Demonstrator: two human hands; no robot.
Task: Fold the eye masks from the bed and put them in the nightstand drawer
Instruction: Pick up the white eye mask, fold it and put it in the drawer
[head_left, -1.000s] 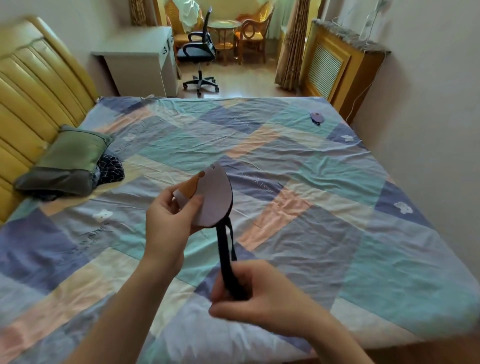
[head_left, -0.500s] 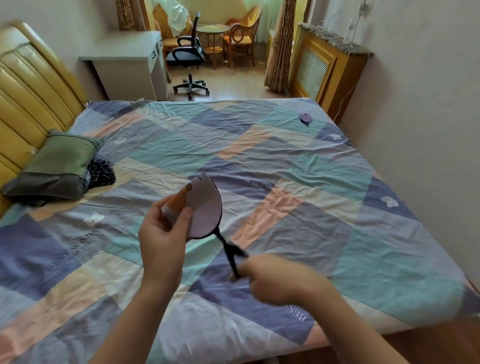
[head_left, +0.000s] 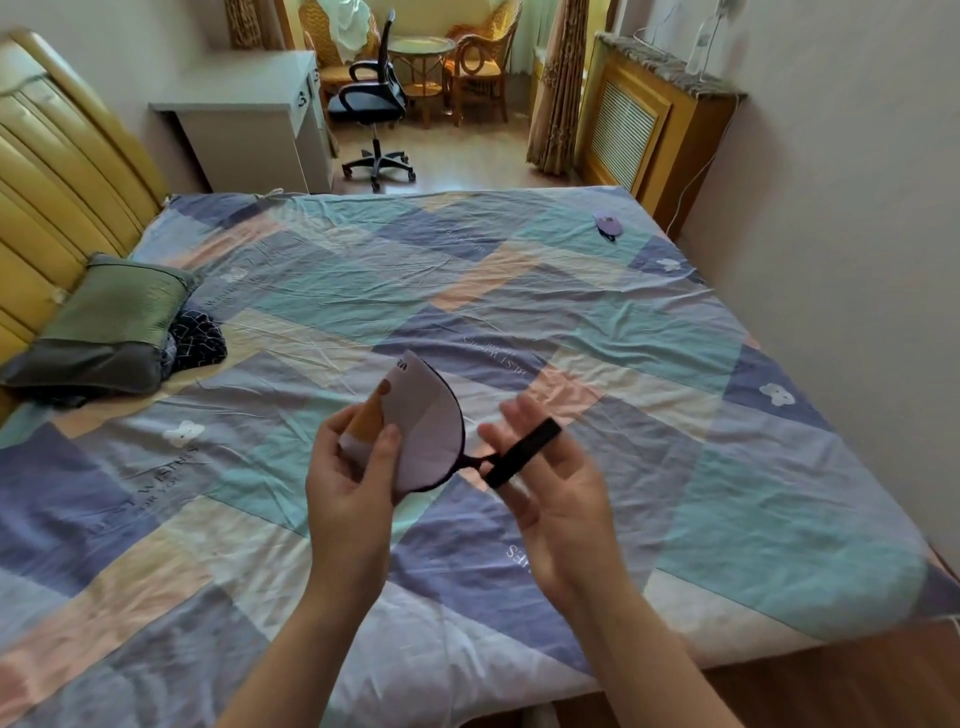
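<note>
A folded pale lilac eye mask (head_left: 423, 431) with a dark rim is pinched in my left hand (head_left: 350, 467), held above the bed (head_left: 727, 467). Its black strap (head_left: 519, 453) sticks out to the right and lies across the fingers of my right hand (head_left: 553, 483), whose palm faces up with the fingers loosely spread. A second purple eye mask (head_left: 608, 225) lies flat on the far right corner of the bed. No nightstand shows in this view.
A green and grey pillow (head_left: 104, 327) and a dark patterned cloth (head_left: 200, 338) lie by the yellow headboard (head_left: 57, 171) at left. A white desk (head_left: 249, 119), an office chair (head_left: 374, 104) and a radiator cover (head_left: 649, 119) stand beyond the bed.
My right hand rose from below the mask, turned palm up and loosened its fist on the strap, which now points up and right instead of hanging down.
</note>
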